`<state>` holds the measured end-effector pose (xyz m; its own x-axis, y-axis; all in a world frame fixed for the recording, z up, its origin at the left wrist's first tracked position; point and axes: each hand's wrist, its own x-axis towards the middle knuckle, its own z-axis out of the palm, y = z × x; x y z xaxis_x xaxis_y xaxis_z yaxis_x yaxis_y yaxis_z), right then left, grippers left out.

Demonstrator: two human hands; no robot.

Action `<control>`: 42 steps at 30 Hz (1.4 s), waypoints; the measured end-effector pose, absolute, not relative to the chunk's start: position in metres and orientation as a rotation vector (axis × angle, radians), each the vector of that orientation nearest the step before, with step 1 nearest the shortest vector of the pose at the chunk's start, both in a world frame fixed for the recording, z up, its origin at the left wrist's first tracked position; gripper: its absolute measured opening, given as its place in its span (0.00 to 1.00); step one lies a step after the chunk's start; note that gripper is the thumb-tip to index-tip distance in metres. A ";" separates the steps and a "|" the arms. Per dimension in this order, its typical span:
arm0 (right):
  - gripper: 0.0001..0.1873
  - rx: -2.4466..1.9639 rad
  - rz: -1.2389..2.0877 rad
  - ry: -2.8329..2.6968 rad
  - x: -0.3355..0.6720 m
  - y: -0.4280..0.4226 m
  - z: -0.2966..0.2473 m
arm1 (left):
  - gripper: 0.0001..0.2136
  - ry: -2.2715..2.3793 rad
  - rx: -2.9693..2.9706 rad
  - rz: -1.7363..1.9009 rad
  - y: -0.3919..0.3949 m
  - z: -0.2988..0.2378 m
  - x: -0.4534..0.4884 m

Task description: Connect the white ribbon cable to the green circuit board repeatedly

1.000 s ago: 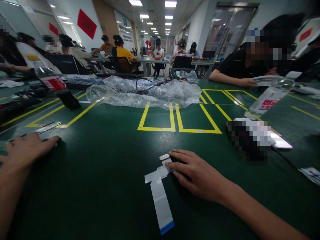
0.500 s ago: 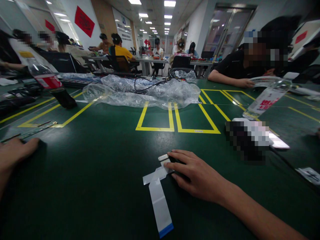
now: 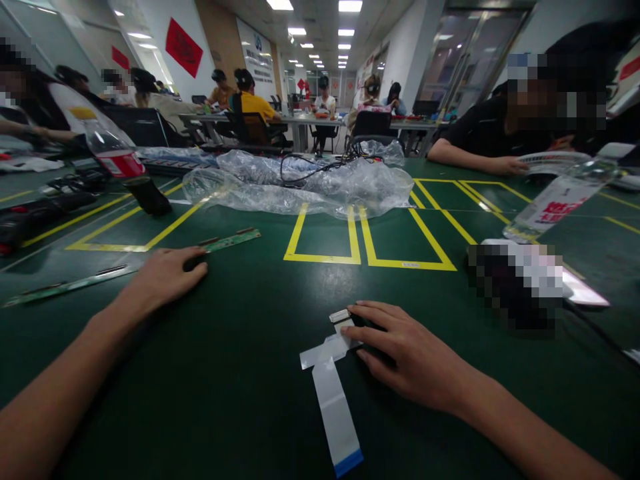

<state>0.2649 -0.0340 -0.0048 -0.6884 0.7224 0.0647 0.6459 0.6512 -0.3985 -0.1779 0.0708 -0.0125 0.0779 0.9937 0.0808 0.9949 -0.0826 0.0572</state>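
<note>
My left hand (image 3: 167, 275) is closed on a narrow green circuit board (image 3: 234, 240), its far end showing past my fingertips. A similar green strip (image 3: 67, 287) shows left of the wrist; whether both join under the hand I cannot tell. My right hand (image 3: 405, 353) rests palm down, fingers spread. Its fingertips touch the connector end of a white flat ribbon cable (image 3: 336, 407), which lies folded on the table with its blue tip towards me.
Behind lies crumpled clear plastic wrap (image 3: 300, 183) with black wires. A tilted-looking cola bottle (image 3: 120, 163) stands left, a clear bottle (image 3: 550, 200) right. Yellow tape outlines mark the green table (image 3: 240, 400). A person in black (image 3: 475, 137) sits at right, others further back.
My left hand has moved right and inward from the left edge, the green circuit board coming with it. The right hand stays on the ribbon cable; the view has shifted slightly left.
</note>
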 end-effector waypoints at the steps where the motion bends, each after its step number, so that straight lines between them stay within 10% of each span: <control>1: 0.23 -1.116 0.512 -2.655 0.265 -0.034 -0.005 | 0.29 -2.042 -2.369 -0.163 0.070 -0.014 -0.161; 42: 0.25 -1.156 0.433 -2.711 0.259 -0.033 0.000 | 0.21 -1.014 -2.996 -0.296 -0.005 -0.018 0.009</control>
<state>0.2587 -0.0331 -0.0002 -0.6873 0.7255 0.0356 0.6783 0.6586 -0.3259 0.0091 -0.0050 -0.0184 0.7790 0.6051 0.1643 0.5986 -0.7957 0.0926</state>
